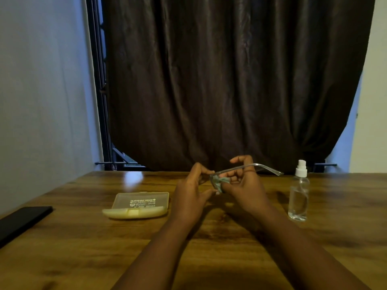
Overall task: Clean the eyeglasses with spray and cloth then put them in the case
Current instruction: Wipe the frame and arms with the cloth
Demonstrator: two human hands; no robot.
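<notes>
Both hands are holding the eyeglasses [247, 168] above the worktop [209, 237] — left hand [191, 192] grip pinching the frame, right hand [244, 185] grip pressing the cloth [222, 182] on a lens; case [138, 204] left of them, spray bottle [299, 193] right.

Dark printed lines and a small round emblem mark the lid of the pale yellow case [139, 204], lying on the table to the left of the left hand's fingers [204, 173]; upside down and blurred, none of the print can be read.
</notes>
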